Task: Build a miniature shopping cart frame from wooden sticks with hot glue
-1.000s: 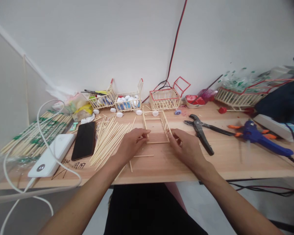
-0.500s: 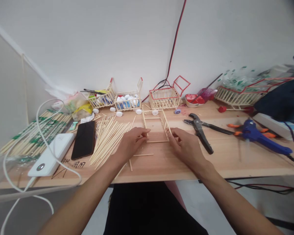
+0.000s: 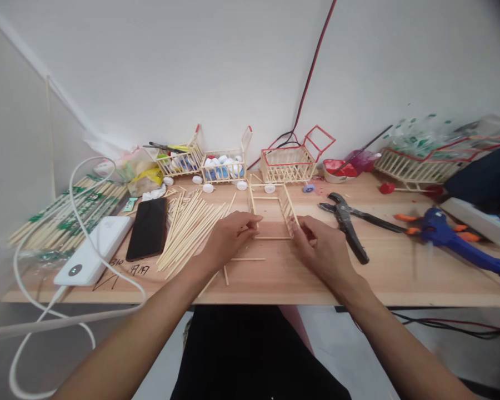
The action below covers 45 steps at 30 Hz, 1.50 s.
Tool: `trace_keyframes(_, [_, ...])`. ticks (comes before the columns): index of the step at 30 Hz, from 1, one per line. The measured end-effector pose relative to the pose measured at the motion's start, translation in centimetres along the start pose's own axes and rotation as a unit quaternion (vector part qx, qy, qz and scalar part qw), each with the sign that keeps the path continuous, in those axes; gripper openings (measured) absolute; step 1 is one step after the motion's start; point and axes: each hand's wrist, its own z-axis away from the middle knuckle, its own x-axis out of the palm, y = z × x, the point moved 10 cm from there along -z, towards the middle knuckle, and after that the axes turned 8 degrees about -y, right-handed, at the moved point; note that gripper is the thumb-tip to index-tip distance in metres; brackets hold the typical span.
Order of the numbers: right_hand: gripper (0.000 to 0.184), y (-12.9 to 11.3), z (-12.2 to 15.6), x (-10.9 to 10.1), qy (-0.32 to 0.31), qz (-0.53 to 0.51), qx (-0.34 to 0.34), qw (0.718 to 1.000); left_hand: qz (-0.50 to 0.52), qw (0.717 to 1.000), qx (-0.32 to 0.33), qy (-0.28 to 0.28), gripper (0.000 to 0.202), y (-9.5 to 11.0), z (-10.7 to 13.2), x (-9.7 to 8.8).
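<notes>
A small frame of thin wooden sticks (image 3: 274, 238) stands on the table in front of me, with a slatted side at its right. My left hand (image 3: 234, 230) pinches the frame's left side near the front corner. Fingers of my right hand (image 3: 316, 239) close on the right slatted side, also near the front. Just left of my left hand lies a pile of loose wooden sticks (image 3: 194, 228). A few single sticks (image 3: 248, 259) rest below it on the tabletop. My right fingertips are partly hidden behind the hand.
Along the wall stand finished stick carts, one red-rimmed (image 3: 287, 164). Black pliers (image 3: 348, 222) and a blue glue gun (image 3: 445, 236) lie at right, near a bowl of red paint (image 3: 339, 170). At left are a phone (image 3: 147, 229), a white power bank (image 3: 92, 250) and bundled chopsticks (image 3: 69, 219).
The view has shifted slightly, so everything appears a little further right and mostly higher. Both hands keep their grip on the frame, with little other visible movement.
</notes>
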Motion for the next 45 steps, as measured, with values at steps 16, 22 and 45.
trace_keyframes(16, [0.022, -0.26, -0.09, -0.09, -0.004, -0.001, -0.009, 1.000, 0.020, 0.999, -0.029, -0.001, 0.026, -0.06, 0.00, -0.10])
trace_keyframes(22, [0.022, 0.06, -0.07, 0.04, -0.007, -0.012, -0.004, 1.000, 0.019, 0.999, -0.027, 0.003, 0.024, 0.09, -0.03, -0.19])
trace_keyframes(45, [0.022, 0.10, -0.11, 0.23, -0.012, -0.003, -0.003, 1.000, 0.035, 0.998, -0.044, 0.000, 0.025, -0.42, -0.05, 0.10])
